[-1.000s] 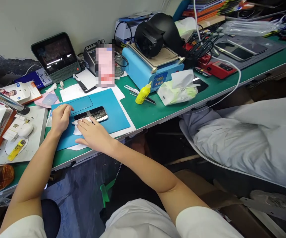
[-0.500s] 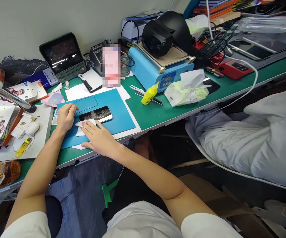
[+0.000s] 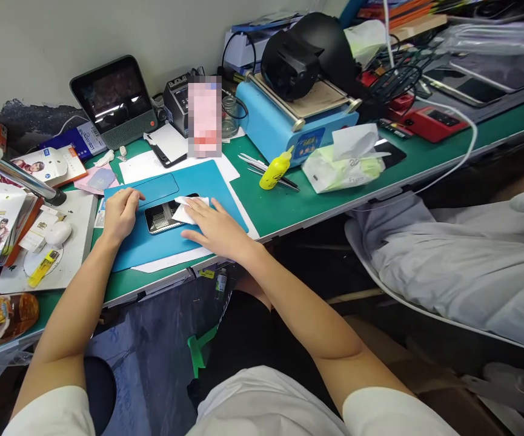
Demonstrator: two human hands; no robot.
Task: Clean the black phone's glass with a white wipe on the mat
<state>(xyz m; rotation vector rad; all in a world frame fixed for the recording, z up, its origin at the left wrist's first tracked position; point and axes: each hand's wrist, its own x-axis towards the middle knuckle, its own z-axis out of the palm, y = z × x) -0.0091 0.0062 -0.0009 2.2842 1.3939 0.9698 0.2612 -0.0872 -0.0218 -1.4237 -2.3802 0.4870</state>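
A dark phone (image 3: 160, 216) lies flat on a blue mat (image 3: 211, 181) on the green bench. My left hand (image 3: 120, 213) rests at the phone's left end, fingers curled against its edge and holding it in place. My right hand (image 3: 216, 225) lies flat with fingers stretched out, pressing a white wipe (image 3: 188, 207) onto the right part of the phone's screen.
A yellow squeeze bottle (image 3: 274, 170) and tweezers (image 3: 262, 165) lie right of the mat. Behind them stand a blue machine (image 3: 289, 118), a tissue pack (image 3: 340, 166) and a small screen (image 3: 111, 97). A lighter (image 3: 41, 269) and boxes crowd the left. A white cable (image 3: 452, 157) hangs off the bench edge.
My right hand has slid the white wipe from the phone's left end across to its right part. My left hand has stayed at the phone's left end.
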